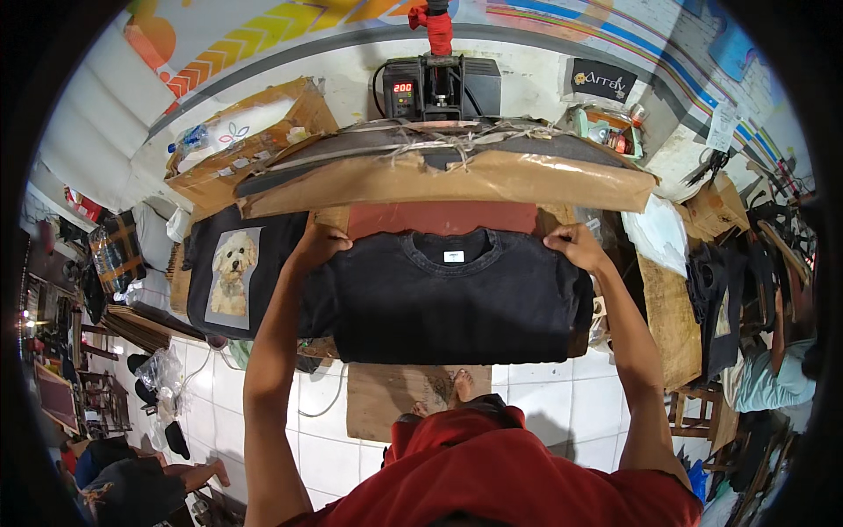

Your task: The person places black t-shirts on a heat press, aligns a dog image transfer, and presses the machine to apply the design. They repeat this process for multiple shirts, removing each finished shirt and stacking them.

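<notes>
A black T-shirt lies spread over the lower plate of a heat press, its neckline toward the machine. My left hand pinches the shirt at its left shoulder, and my right hand pinches it at the right shoulder. Beyond the collar, a strip of the reddish-brown plate shows. The press's raised upper part, edged with brown tape or cardboard, hangs over the far side. To the left lies another black shirt bearing a picture of a cream-coloured dog.
The press's control box with a lit red display stands at the back. A cardboard box sits at back left. Dark shirts hang over the wooden table at right. Other people are at lower left and far right.
</notes>
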`<move>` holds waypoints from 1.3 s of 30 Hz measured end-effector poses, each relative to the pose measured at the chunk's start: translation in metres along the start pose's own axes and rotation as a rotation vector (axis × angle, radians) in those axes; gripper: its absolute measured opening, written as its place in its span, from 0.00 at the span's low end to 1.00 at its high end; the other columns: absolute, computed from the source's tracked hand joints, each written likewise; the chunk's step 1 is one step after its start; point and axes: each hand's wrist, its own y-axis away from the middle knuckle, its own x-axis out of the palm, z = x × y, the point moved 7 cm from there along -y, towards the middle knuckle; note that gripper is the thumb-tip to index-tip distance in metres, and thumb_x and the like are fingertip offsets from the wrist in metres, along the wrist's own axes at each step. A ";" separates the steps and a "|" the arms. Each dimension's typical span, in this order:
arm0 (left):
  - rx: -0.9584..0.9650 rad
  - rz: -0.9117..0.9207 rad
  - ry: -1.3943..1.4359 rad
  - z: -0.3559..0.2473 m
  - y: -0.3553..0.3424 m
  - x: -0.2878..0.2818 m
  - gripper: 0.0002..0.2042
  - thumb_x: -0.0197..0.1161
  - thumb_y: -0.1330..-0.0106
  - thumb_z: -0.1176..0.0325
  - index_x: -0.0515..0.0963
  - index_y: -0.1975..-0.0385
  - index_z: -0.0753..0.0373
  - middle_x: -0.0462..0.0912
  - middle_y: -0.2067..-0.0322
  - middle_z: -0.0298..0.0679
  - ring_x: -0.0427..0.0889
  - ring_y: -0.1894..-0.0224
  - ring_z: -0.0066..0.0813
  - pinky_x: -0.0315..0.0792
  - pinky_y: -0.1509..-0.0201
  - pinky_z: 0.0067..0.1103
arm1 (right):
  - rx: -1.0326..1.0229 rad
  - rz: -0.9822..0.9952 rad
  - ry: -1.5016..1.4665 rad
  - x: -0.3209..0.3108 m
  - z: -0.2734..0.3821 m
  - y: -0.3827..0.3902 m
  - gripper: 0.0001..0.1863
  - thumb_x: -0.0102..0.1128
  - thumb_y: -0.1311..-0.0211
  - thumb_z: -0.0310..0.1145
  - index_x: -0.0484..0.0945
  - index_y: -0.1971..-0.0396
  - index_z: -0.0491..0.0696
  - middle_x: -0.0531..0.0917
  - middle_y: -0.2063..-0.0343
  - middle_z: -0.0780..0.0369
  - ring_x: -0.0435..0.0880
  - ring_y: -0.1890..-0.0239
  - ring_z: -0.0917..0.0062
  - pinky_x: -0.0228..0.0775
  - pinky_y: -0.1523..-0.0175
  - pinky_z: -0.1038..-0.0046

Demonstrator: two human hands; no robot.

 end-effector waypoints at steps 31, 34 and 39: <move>0.309 -0.796 0.101 -0.237 0.321 -0.182 0.06 0.65 0.35 0.78 0.83 0.61 0.63 0.82 0.61 0.31 0.77 0.58 0.18 0.70 0.53 0.17 | -0.791 -0.441 -0.033 -0.105 0.245 0.286 0.04 0.60 0.30 0.26 0.75 0.60 0.46 0.74 0.66 0.72 0.70 0.63 0.89 0.60 0.57 0.85; 0.361 -0.681 0.209 -0.248 0.323 -0.170 0.11 0.63 0.29 0.64 0.82 0.56 0.64 0.82 0.60 0.33 0.77 0.56 0.19 0.69 0.48 0.20 | -0.684 -0.720 -0.145 -0.122 0.232 0.290 0.04 0.58 0.27 0.28 0.74 0.59 0.45 0.74 0.66 0.71 0.70 0.62 0.89 0.62 0.54 0.85; 0.469 -0.739 0.086 -0.232 0.336 -0.168 0.07 0.63 0.30 0.70 0.82 0.57 0.64 0.82 0.60 0.34 0.77 0.56 0.22 0.69 0.46 0.20 | -0.738 -0.693 -0.038 -0.107 0.231 0.296 0.06 0.61 0.29 0.27 0.74 0.60 0.42 0.76 0.65 0.69 0.74 0.62 0.88 0.65 0.56 0.84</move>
